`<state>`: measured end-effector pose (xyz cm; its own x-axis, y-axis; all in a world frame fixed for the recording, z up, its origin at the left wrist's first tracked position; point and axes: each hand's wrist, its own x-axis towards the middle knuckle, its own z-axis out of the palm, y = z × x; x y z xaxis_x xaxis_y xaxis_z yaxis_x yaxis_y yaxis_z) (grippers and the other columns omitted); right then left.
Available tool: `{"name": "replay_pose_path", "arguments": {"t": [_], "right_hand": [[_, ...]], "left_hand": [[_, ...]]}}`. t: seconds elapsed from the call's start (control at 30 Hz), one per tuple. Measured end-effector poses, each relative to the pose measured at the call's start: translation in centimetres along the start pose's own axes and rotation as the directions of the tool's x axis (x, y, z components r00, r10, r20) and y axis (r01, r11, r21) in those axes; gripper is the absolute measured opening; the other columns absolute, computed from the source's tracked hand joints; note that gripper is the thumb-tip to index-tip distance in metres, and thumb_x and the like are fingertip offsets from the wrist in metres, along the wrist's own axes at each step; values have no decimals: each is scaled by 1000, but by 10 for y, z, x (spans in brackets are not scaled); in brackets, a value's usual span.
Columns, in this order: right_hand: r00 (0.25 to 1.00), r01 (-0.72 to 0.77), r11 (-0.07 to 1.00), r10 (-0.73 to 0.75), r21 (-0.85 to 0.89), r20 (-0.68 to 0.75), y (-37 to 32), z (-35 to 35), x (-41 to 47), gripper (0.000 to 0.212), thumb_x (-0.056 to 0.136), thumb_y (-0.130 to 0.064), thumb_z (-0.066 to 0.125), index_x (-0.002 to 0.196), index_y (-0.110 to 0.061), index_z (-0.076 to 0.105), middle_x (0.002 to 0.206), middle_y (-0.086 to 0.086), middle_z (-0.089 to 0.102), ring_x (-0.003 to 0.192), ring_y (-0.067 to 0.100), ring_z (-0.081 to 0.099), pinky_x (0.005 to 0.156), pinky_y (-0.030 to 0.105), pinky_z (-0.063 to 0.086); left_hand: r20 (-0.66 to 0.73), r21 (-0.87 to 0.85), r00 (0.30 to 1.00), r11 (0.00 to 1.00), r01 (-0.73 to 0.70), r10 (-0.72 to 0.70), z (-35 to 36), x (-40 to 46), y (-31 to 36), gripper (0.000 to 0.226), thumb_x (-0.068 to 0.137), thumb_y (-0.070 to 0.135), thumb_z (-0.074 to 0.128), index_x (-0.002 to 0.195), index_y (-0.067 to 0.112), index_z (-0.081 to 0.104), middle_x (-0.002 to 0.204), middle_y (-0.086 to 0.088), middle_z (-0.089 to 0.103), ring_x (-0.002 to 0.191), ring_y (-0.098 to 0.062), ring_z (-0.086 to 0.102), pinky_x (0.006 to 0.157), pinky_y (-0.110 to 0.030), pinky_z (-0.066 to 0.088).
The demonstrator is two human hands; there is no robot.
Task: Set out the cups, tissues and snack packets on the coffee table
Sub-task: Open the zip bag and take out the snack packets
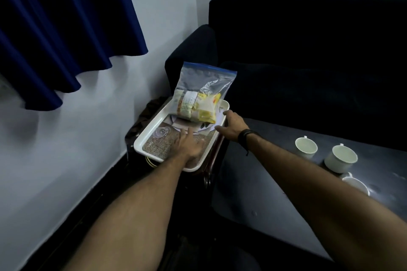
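- The zip bag of snack packets [199, 97] stands tilted at the far end of the white tray [141, 142], its blue-sealed top leaning away toward the sofa [308, 61]; its long axis runs from the tray floor up and away from the person.
- The right hand [231, 125] is the nearer one: it sits at the tray's right rim, just beside the bag's lower right corner, fingers loosely spread and holding nothing.
- The left hand [189, 145] lies flat on the tray's woven mat, palm down and fingers splayed, empty; the bag lies ahead of it and slightly to the right, farther off than from the right hand.
- A small clear glass item [161, 132] rests just beyond the left fingertips.
- Judgement: the right hand looks better placed to take the bag by its lower edge.
- Three white cups [340, 158] already stand on the dark coffee table [264, 171], well to the right of both hands.
- I cannot make out any tissues for certain.
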<state>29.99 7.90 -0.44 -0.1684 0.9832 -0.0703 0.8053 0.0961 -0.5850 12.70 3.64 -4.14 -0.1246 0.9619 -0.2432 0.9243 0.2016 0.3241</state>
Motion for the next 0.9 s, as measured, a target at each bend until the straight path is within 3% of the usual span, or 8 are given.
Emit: {"name": "replay_pose_path", "arguments": {"t": [0.1, 0.23, 0.37, 0.53, 0.63, 0.73, 0.83, 0.9], "right_hand": [[998, -56, 989, 60, 134, -29, -13, 13, 27, 72, 85, -33, 69, 143, -6, 36, 144, 15, 45, 130, 31, 45, 102, 35, 40], [984, -159, 946, 174, 282, -27, -22, 32, 63, 68, 86, -32, 69, 138, -3, 37, 134, 14, 53, 120, 30, 53, 85, 29, 43], [946, -296, 853, 325, 430, 6, -23, 43, 85, 88, 83, -39, 71, 145, 0, 23, 132, 12, 53, 117, 28, 56, 79, 27, 43], [917, -347, 763, 398, 545, 27, -31, 49, 111, 98, 75, -42, 79, 147, -2, 26, 140, 11, 49, 123, 27, 53, 93, 29, 45], [899, -363, 685, 435, 631, 45, -31, 52, 118, 99, 69, -31, 86, 145, -3, 29, 132, 8, 51, 122, 25, 52, 100, 29, 44], [904, -361, 590, 413, 722, 114, -28, 57, 115, 78, 63, -18, 89, 128, -2, 49, 120, 7, 60, 107, 24, 59, 92, 34, 52], [931, -284, 651, 362, 704, 42, -25, 51, 109, 40, 72, -16, 80, 107, -4, 65, 107, 11, 68, 98, 27, 65, 84, 35, 56], [948, -182, 697, 311, 694, -64, -25, 34, 99, 15, 79, -17, 72, 91, -14, 66, 92, 8, 66, 85, 23, 63, 74, 31, 55]], "left_hand": [[45, 67, 998, 997, 35, -38, 24, 9, -9, 83, 94, 61, 32, 156, 15, 2, 164, -14, -5, 151, -33, -3, 121, -47, 5], [-14, 130, 1000, 991, 21, -19, 43, 15, -17, 80, 95, 61, 24, 156, 16, -2, 163, -13, -12, 150, -30, -11, 121, -46, -3], [-19, 148, 1000, 989, 9, -6, 45, 16, -18, 79, 95, 61, 22, 156, 18, -2, 163, -13, -14, 150, -30, -14, 121, -46, -5], [-60, 149, 998, 989, -13, 22, 51, 16, -21, 78, 95, 61, 19, 156, 15, -1, 163, -13, -10, 150, -30, -13, 121, -48, -4], [-70, 149, 997, 989, -12, 23, 53, 17, -21, 78, 96, 61, 19, 156, 15, 0, 164, -13, -9, 150, -30, -12, 121, -48, -4], [-84, 146, 996, 989, -10, 23, 53, 18, -20, 78, 95, 60, 22, 156, 16, 1, 164, -13, -7, 151, -30, -9, 121, -47, -2], [-91, 151, 996, 989, 0, 14, 52, 18, -20, 78, 95, 59, 25, 156, 16, 2, 164, -12, -6, 151, -29, -8, 122, -47, -1], [-91, 169, 996, 986, -2, 18, 50, 16, -19, 78, 95, 58, 25, 156, 16, 2, 164, -12, -4, 151, -30, -6, 121, -46, 0]]}}
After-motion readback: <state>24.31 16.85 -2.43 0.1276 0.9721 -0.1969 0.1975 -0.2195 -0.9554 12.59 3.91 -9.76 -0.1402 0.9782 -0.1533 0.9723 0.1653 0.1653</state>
